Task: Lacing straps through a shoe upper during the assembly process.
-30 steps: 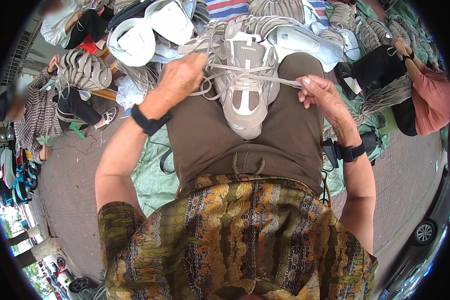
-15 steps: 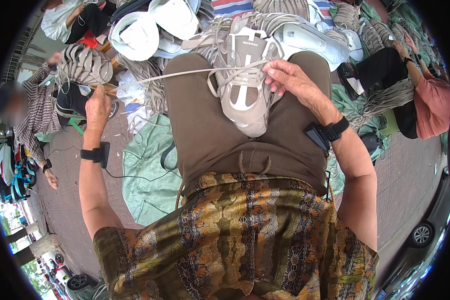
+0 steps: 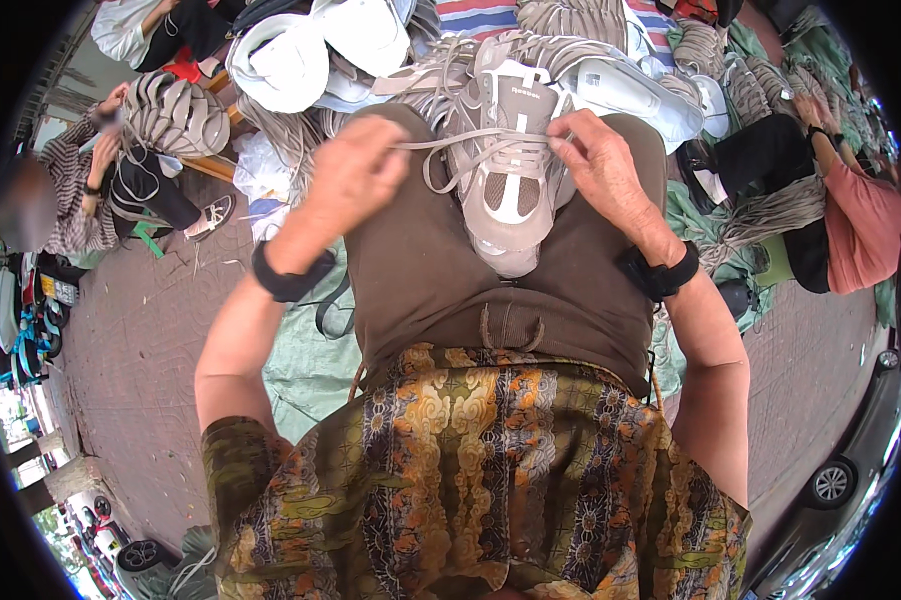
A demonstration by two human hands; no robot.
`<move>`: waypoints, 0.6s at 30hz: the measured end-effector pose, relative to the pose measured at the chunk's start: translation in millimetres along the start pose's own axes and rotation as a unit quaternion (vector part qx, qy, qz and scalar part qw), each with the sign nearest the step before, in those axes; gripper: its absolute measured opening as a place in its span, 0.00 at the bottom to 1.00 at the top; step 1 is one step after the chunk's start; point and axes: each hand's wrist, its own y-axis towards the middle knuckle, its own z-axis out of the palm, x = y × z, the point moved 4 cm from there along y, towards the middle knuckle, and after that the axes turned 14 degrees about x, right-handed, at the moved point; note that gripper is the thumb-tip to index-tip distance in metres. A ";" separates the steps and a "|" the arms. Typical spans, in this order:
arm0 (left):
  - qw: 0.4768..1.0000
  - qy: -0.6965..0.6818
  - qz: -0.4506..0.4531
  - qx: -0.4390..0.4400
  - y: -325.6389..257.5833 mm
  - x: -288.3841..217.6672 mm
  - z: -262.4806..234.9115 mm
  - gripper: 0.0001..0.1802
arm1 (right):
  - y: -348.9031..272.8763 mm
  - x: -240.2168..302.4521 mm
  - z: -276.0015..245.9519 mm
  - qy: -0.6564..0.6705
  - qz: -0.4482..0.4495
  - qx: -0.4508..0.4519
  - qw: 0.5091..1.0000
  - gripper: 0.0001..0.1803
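A beige and white sneaker point(image 3: 508, 232) rests on my lap between my thighs, toe toward me. Its flat beige shoelace point(image 3: 460, 140) is partly threaded across the tongue, with a loose loop hanging over the shoe's left side. My left hand point(image 3: 362, 175), smeared by motion, is closed over my left thigh with the lace running from its fingers. At the right edge of the lacing, my right hand point(image 3: 610, 180) pinches the lace between thumb and forefinger beside the shoe's eyelets.
White shoe parts point(image 3: 282, 65) and several beige uppers point(image 3: 570, 22) are heaped beyond my knees. A person in a checked shirt point(image 3: 80, 215) works at the left, another in a pink top point(image 3: 860, 225) at the right. Green sheeting point(image 3: 310, 365) lies beside my left leg.
My left hand has come in from the far left toward the shoe, shortening the stretch of lace between my hands. The right hand stays by the eyelets, shifted slightly.
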 end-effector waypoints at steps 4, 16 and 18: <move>0.999 -0.004 0.001 0.048 34.4 -43.9 44.1 0.10 | 6.4 11.4 6.8 -0.138 -0.025 -0.010 0.990 0.09; 0.963 -0.213 -0.091 0.138 68.1 -27.0 51.6 0.06 | 17.3 1.8 4.8 -0.108 0.003 0.017 0.994 0.05; 0.968 -0.190 -0.055 0.156 72.0 -25.4 50.0 0.05 | 17.4 -3.5 5.2 -0.069 0.003 0.033 0.997 0.05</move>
